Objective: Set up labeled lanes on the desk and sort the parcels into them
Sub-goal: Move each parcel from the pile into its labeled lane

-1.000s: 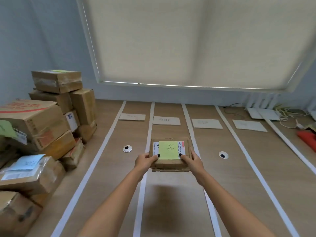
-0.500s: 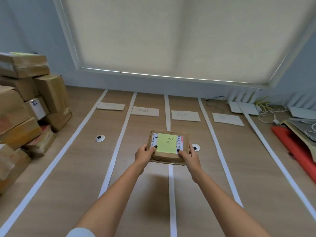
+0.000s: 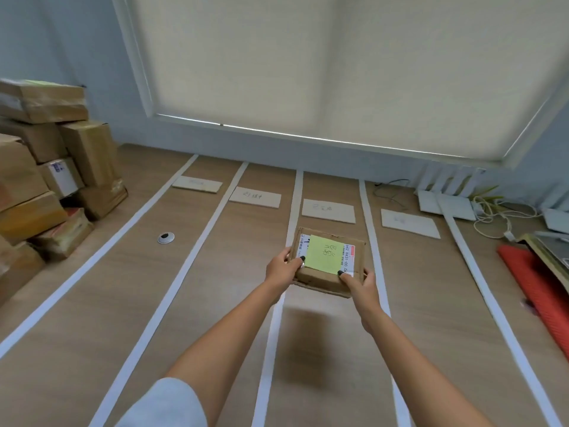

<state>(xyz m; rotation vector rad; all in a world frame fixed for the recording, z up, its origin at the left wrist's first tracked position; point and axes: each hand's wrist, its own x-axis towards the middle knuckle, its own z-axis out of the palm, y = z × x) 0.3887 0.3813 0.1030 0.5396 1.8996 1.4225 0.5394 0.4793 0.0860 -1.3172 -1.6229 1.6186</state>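
Both our hands, left hand [image 3: 281, 268] and right hand [image 3: 357, 283], grip a parcel [image 3: 328, 261] above the third lane's label card [image 3: 328, 210]; next, we judge, lower it there.

Both bare arms stretched forward; left hand [image 3: 281, 268] and right hand [image 3: 358, 280] grip opposite near corners of a parcel [image 3: 320, 277], thumbs on top.

Pale blue-grey wall [image 3: 67, 50] fills the upper left of the frame. A large window with a cream roller blind [image 3: 338, 66] pulled down takes the upper centre and right; a thin strip of daylight [image 3: 308, 137] shows under its bottom edge. Light wood-grain desk surface [image 3: 77, 349] spans the lower frame. A round cable grommet [image 3: 166, 237] sits left of centre.
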